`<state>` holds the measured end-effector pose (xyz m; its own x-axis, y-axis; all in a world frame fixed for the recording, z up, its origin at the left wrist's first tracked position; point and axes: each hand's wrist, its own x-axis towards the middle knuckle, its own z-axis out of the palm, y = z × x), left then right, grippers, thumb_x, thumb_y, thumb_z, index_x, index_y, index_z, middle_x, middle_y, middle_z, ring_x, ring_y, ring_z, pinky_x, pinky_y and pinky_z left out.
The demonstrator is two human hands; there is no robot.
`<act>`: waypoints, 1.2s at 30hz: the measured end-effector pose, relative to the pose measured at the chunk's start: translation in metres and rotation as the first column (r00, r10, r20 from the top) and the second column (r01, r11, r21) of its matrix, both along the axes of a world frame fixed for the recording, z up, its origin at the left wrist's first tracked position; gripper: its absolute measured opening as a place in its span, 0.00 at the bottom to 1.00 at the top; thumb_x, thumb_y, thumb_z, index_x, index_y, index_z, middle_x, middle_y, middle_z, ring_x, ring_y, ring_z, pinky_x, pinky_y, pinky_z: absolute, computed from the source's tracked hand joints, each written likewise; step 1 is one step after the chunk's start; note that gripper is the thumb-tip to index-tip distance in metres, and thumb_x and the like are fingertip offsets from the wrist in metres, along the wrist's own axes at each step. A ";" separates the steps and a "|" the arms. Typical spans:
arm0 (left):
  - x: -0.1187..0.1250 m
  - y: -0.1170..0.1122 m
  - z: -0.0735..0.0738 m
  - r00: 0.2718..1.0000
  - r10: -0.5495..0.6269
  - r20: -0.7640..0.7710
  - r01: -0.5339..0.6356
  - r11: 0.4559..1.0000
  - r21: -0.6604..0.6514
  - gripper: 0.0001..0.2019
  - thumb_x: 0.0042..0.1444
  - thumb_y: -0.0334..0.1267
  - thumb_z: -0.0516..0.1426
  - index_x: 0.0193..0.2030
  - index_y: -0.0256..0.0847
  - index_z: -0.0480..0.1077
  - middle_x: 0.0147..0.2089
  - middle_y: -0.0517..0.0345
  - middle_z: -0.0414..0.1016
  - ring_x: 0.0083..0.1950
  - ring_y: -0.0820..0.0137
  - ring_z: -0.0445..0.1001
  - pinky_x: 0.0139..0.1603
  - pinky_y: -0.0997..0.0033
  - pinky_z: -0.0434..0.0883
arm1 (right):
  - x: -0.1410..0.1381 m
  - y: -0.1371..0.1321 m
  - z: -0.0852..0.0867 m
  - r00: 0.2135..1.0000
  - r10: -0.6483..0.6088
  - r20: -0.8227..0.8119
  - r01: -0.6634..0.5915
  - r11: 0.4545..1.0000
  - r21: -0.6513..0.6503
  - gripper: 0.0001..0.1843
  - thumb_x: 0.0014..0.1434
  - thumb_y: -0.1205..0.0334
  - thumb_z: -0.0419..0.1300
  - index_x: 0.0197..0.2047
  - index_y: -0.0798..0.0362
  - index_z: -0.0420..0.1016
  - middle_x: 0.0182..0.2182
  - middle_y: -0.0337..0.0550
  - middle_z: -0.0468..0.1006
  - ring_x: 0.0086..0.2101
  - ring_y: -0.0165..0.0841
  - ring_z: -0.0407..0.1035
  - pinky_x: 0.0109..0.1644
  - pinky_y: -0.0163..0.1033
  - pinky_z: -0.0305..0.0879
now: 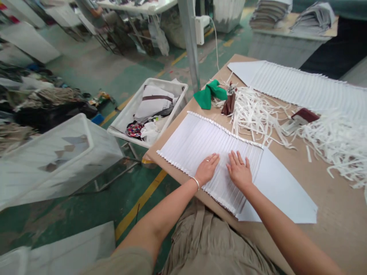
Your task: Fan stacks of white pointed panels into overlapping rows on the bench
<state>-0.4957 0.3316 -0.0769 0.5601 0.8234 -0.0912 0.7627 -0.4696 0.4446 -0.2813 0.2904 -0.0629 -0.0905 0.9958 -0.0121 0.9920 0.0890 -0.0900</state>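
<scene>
My left hand [208, 168] lies with fingers outstretched on a row of overlapping white sheets [197, 141], which have ridged, tabbed edges. My right hand [240, 170] rests flat on the same sheets a little to the right, fingers spread. Neither hand grips anything. Beneath the right end of the row sits a large white paper or card piece [283, 187] with slanted corners. Behind the sheets are a heap of white strips [255, 110], a green cloth [210, 93] and a small brown object [228, 104].
The brown table [338, 214] also carries a second row of white sheets [304, 86], a dark red-topped tool [305, 115] and another strip heap [341, 141]. White bins [114, 130] stand left, beside a metal post [189, 46]. Another person [96, 15] sits far back.
</scene>
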 end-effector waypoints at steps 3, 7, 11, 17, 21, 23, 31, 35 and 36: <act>0.005 0.023 -0.018 0.962 -0.267 -0.059 0.273 0.939 0.208 0.27 0.72 0.41 0.45 0.75 0.42 0.52 0.78 0.56 0.52 0.80 0.65 0.45 0.78 0.49 0.51 | -0.023 0.010 -0.009 1.000 0.025 0.004 -0.025 0.999 0.022 0.33 0.73 0.51 0.40 0.77 0.50 0.41 0.74 0.43 0.50 0.74 0.41 0.38 0.75 0.65 0.35; -0.001 0.031 -0.037 0.952 -0.294 -0.088 0.306 0.918 0.253 0.30 0.71 0.47 0.45 0.77 0.43 0.48 0.79 0.58 0.48 0.80 0.65 0.42 0.78 0.48 0.47 | -0.022 0.009 -0.021 1.000 0.015 0.027 -0.014 1.000 -0.024 0.34 0.73 0.49 0.42 0.77 0.49 0.38 0.74 0.45 0.52 0.73 0.44 0.42 0.74 0.68 0.38; -0.005 0.032 -0.040 0.952 -0.297 -0.067 0.304 0.915 0.266 0.30 0.72 0.48 0.43 0.77 0.43 0.47 0.80 0.58 0.45 0.80 0.64 0.41 0.79 0.47 0.46 | -0.015 0.006 -0.021 0.999 -0.022 0.046 0.021 1.000 0.014 0.37 0.72 0.48 0.45 0.77 0.50 0.35 0.74 0.45 0.51 0.74 0.42 0.38 0.75 0.66 0.36; -0.004 0.036 -0.039 0.952 -0.300 -0.069 0.307 0.914 0.264 0.30 0.72 0.48 0.44 0.77 0.43 0.47 0.80 0.57 0.45 0.81 0.64 0.41 0.79 0.46 0.45 | 0.004 -0.007 -0.021 0.997 -0.043 0.064 0.043 0.999 -0.002 0.39 0.71 0.46 0.47 0.77 0.48 0.34 0.74 0.43 0.50 0.74 0.42 0.39 0.75 0.65 0.35; -0.003 0.037 -0.036 0.949 -0.302 -0.085 0.314 0.916 0.250 0.29 0.72 0.48 0.43 0.77 0.43 0.47 0.80 0.57 0.44 0.81 0.64 0.41 0.78 0.46 0.46 | 0.016 -0.015 -0.017 0.998 -0.011 0.063 0.012 1.000 -0.011 0.37 0.72 0.48 0.47 0.77 0.45 0.34 0.74 0.41 0.52 0.73 0.43 0.42 0.74 0.66 0.37; 0.000 0.038 -0.034 0.943 -0.320 -0.090 0.332 0.910 0.247 0.29 0.73 0.48 0.42 0.77 0.42 0.46 0.80 0.57 0.43 0.81 0.63 0.40 0.78 0.45 0.46 | 0.017 -0.014 -0.012 0.998 -0.038 0.045 0.038 0.999 0.001 0.38 0.72 0.47 0.47 0.77 0.46 0.34 0.74 0.43 0.50 0.74 0.42 0.41 0.75 0.65 0.36; 0.007 0.042 -0.035 0.881 -0.464 -0.091 0.472 0.852 0.225 0.28 0.72 0.49 0.43 0.77 0.48 0.48 0.79 0.62 0.46 0.81 0.65 0.39 0.79 0.42 0.41 | 0.026 -0.022 -0.010 0.999 -0.043 0.019 0.044 0.999 -0.022 0.38 0.71 0.46 0.47 0.77 0.44 0.36 0.75 0.41 0.49 0.74 0.42 0.39 0.76 0.63 0.32; 0.008 0.042 -0.036 0.877 -0.467 -0.114 0.481 0.848 0.224 0.31 0.71 0.50 0.45 0.77 0.46 0.45 0.80 0.59 0.46 0.81 0.64 0.39 0.79 0.43 0.42 | 0.042 -0.041 -0.013 0.999 -0.050 0.014 0.050 0.999 -0.003 0.37 0.71 0.47 0.47 0.77 0.41 0.35 0.74 0.39 0.50 0.74 0.41 0.41 0.76 0.62 0.32; 0.008 0.041 -0.036 0.878 -0.463 -0.122 0.479 0.849 0.224 0.32 0.71 0.50 0.45 0.77 0.44 0.44 0.79 0.57 0.46 0.81 0.64 0.39 0.79 0.43 0.42 | 0.045 -0.045 -0.014 0.999 -0.052 0.013 0.052 0.999 -0.003 0.37 0.71 0.47 0.47 0.77 0.41 0.34 0.74 0.39 0.50 0.74 0.41 0.41 0.76 0.62 0.32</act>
<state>-0.4873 0.3729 -0.1129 0.8860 0.4629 0.0277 0.4447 -0.8651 0.2321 -0.2365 0.2454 -0.0773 -0.0385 0.9991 -0.0165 0.9963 0.0371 -0.0770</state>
